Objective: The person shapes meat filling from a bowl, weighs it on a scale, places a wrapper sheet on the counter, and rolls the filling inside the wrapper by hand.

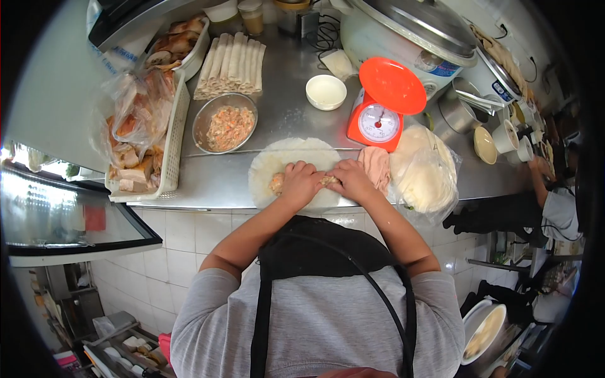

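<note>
A round, thin white wrapper (265,165) lies flat near the front edge of the steel counter. Across it runs a line of orange-and-white filling (276,183). My left hand (302,183) rests over the filling with its fingers curled down and together. Close beside it, my right hand (349,180) has its fingers bent onto the filling's right end. A metal bowl (225,123) of the same filling stands behind and left. A pink folded cloth (375,167) lies just right of my right hand, next to bagged wrappers (423,170).
Finished-looking rolls (232,66) are stacked at the back left, beside a white basket (174,135) of bagged meat. An orange scale (380,121), a white bowl (326,92) and a large lidded pot (403,47) stand behind. Another person (559,211) is at the far right.
</note>
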Action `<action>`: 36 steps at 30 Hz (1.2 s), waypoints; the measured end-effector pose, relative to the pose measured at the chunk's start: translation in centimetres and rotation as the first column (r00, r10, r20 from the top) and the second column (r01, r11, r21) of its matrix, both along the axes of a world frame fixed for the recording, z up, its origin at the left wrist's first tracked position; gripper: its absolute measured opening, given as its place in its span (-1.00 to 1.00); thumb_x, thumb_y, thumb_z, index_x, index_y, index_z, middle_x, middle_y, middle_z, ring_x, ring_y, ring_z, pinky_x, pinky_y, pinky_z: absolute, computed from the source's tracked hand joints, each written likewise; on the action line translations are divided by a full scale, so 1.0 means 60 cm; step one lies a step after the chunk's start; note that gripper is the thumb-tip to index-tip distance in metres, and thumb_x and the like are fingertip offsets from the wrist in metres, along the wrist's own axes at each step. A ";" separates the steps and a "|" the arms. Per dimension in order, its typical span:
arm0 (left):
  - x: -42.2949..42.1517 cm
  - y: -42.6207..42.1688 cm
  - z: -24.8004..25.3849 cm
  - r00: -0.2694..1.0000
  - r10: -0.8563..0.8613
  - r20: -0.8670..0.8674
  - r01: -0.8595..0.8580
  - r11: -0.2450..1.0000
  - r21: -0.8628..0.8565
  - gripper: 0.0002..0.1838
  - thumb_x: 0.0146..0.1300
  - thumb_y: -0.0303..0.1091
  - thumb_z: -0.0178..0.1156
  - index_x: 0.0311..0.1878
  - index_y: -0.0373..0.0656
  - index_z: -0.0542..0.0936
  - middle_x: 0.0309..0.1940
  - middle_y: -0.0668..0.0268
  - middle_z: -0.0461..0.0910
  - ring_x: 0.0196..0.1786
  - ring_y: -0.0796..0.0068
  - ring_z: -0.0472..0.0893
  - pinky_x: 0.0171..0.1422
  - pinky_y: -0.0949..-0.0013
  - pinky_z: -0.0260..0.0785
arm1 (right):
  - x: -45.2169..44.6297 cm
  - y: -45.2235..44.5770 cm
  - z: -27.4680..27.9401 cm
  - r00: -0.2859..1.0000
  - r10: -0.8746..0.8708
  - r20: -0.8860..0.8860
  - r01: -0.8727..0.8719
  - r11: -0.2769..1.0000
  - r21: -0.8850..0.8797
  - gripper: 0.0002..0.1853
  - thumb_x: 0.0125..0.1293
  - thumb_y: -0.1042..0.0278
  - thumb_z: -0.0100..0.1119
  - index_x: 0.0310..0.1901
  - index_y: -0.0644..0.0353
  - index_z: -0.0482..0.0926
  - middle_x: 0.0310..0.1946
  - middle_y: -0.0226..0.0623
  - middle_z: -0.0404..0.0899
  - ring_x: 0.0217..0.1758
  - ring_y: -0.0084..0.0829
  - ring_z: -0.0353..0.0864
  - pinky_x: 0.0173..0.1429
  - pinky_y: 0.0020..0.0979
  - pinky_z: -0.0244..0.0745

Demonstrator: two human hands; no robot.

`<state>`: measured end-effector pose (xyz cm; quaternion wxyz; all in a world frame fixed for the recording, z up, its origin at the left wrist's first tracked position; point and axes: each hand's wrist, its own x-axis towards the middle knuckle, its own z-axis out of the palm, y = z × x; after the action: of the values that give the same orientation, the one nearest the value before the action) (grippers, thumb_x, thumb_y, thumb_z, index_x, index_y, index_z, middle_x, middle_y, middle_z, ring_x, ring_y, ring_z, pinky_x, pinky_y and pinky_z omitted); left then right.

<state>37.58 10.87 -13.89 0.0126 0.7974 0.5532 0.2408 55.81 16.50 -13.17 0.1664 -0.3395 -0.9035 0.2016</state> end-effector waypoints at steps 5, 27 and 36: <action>0.008 -0.006 0.022 0.995 -0.010 0.096 0.010 1.000 0.004 -0.71 -0.12 -0.18 0.29 -0.24 0.09 0.62 -0.37 0.50 0.46 -0.16 0.44 0.38 -0.06 0.22 0.07 | 0.017 0.010 0.011 0.977 0.044 -0.209 -0.067 0.992 -0.105 -0.72 -0.09 0.24 0.33 -0.27 0.04 0.58 -0.28 -0.37 0.49 -0.10 -0.26 0.40 -0.03 -0.27 0.23; -0.023 -0.013 0.003 1.000 0.015 0.013 -0.015 1.000 0.023 -0.74 -0.19 -0.19 0.33 -0.34 0.06 0.62 -0.39 0.53 0.46 -0.16 0.47 0.40 -0.05 0.24 0.08 | 0.017 0.002 -0.011 0.997 0.014 -0.074 -0.015 1.000 -0.004 -0.74 -0.07 0.24 0.28 -0.26 0.02 0.62 -0.31 -0.39 0.49 -0.13 -0.29 0.40 -0.05 -0.30 0.25; -0.096 -0.051 -0.010 0.973 0.144 0.181 -0.139 0.990 -0.039 -0.55 -0.20 -0.26 0.37 -0.13 -0.09 0.57 -0.17 0.33 0.44 -0.04 0.26 0.38 0.06 0.18 0.13 | -0.054 -0.030 0.016 0.998 0.056 0.010 -0.057 0.971 0.230 -0.58 -0.14 0.15 0.32 -0.15 -0.03 0.58 -0.26 -0.43 0.45 -0.07 -0.35 0.34 0.01 -0.28 0.18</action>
<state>31.83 7.80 -14.51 0.0567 0.7301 0.6081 0.3065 52.56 14.68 -12.19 0.1971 -0.2924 -0.9305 0.0995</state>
